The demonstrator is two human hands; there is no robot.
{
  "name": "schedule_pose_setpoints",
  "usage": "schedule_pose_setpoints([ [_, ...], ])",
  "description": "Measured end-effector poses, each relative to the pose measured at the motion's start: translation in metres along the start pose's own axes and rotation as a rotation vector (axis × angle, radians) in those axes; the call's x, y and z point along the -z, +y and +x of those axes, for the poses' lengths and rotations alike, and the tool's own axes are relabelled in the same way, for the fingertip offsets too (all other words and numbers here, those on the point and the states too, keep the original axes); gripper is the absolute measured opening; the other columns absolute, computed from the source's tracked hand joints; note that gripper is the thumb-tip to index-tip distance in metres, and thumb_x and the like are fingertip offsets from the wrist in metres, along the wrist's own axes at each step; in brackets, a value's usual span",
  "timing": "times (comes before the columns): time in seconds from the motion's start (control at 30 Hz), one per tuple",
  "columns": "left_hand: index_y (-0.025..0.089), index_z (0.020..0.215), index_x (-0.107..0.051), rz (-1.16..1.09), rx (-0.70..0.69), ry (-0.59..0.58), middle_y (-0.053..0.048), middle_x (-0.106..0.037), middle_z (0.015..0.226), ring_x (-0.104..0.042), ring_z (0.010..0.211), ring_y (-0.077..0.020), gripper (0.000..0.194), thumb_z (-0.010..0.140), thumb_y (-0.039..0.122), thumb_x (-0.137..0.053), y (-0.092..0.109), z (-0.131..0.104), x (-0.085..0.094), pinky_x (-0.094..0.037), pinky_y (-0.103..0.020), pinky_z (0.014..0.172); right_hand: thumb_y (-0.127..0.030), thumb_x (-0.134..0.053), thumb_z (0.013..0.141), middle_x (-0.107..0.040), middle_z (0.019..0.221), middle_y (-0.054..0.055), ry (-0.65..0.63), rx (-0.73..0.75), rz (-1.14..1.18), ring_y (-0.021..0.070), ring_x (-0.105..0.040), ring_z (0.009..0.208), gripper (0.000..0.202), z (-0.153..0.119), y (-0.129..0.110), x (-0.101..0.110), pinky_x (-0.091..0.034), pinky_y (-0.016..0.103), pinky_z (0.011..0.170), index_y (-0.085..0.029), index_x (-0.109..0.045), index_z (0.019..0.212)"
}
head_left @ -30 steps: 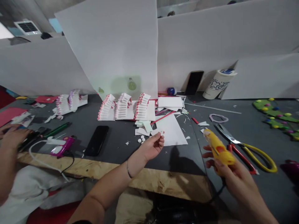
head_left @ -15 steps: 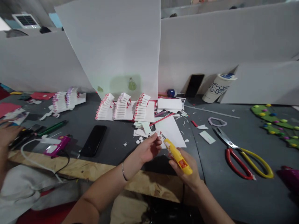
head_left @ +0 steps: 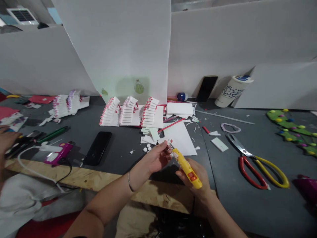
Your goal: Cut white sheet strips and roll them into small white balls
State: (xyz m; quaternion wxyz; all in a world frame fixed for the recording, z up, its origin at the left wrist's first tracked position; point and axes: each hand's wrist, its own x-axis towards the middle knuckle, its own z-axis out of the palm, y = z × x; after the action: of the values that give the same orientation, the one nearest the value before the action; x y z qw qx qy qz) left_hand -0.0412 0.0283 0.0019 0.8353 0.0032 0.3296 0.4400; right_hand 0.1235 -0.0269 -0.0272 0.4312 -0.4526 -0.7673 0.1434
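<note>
My right hand grips a yellow glue gun, its thin metal tip aimed up and left. That tip meets, or nearly meets, a small white piece with a bit of red, pinched between the fingertips of my left hand. The piece is too small to make out further. Beneath both hands lies a white sheet. Small white discs and pale cut card strips lie just left of it. Behind them stand several curved white pieces edged with red and pink dots.
Red-and-yellow-handled scissors lie open at right, near a green dotted decoration. A paper cup and a phone lean at the back. Another phone lies left. A co-worker's hand is at far left.
The glue gun's tip has moved slightly left, closer to the white piece. My left hand keeps its pinch. The whole view has shifted a little.
</note>
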Motion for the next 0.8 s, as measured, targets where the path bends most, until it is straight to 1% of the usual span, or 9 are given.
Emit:
schedule_pose_setpoints([
  [0.2, 0.008, 0.085, -0.070, 0.027, 0.005, -0.043, -0.001, -0.062, 0.065, -0.057, 0.053, -0.0077, 0.010, 0.084, 0.018, -0.067, -0.0007, 0.0008, 0.0021, -0.046, -0.018, 0.048, -0.047, -0.050, 0.091, -0.053, 0.055, -0.001, 0.011, 0.017, -0.032, 0.0128, -0.049, 0.047, 0.036, 0.0007, -0.0005, 0.0000, -0.033, 0.026, 0.047, -0.021, -0.051, 0.066],
  [0.3, 0.008, 0.086, -0.070, 0.022, 0.004, -0.035, -0.001, -0.061, 0.064, -0.057, 0.052, -0.0073, 0.010, 0.083, 0.017, -0.069, -0.0010, -0.0003, 0.0010, -0.045, -0.017, 0.047, -0.049, -0.050, 0.091, -0.053, 0.054, -0.001, 0.016, 0.010, -0.062, 0.0122, -0.048, 0.046, 0.039, 0.0006, -0.0001, -0.0004, -0.033, 0.025, 0.047, -0.021, -0.051, 0.064],
  [0.53, 0.008, 0.086, -0.069, 0.030, -0.004, -0.012, -0.001, -0.062, 0.065, -0.057, 0.053, -0.0072, 0.010, 0.085, 0.017, -0.066, -0.0013, -0.0009, 0.0006, -0.046, -0.018, 0.047, -0.052, -0.047, 0.092, -0.051, 0.052, -0.002, 0.018, 0.019, -0.129, 0.0113, -0.048, 0.044, 0.043, 0.0009, 0.0009, -0.0016, -0.033, 0.024, 0.046, -0.022, -0.047, 0.062],
  [0.8, 0.009, 0.088, -0.070, 0.046, -0.015, -0.009, 0.000, -0.062, 0.066, -0.056, 0.052, -0.0066, 0.011, 0.082, 0.018, -0.070, -0.0014, 0.0009, 0.0029, -0.045, -0.017, 0.047, -0.045, -0.048, 0.093, -0.049, 0.050, -0.003, 0.035, 0.055, -0.157, 0.0107, -0.047, 0.043, 0.039, 0.0040, -0.0013, -0.0005, -0.032, 0.023, 0.046, -0.023, -0.044, 0.062],
])
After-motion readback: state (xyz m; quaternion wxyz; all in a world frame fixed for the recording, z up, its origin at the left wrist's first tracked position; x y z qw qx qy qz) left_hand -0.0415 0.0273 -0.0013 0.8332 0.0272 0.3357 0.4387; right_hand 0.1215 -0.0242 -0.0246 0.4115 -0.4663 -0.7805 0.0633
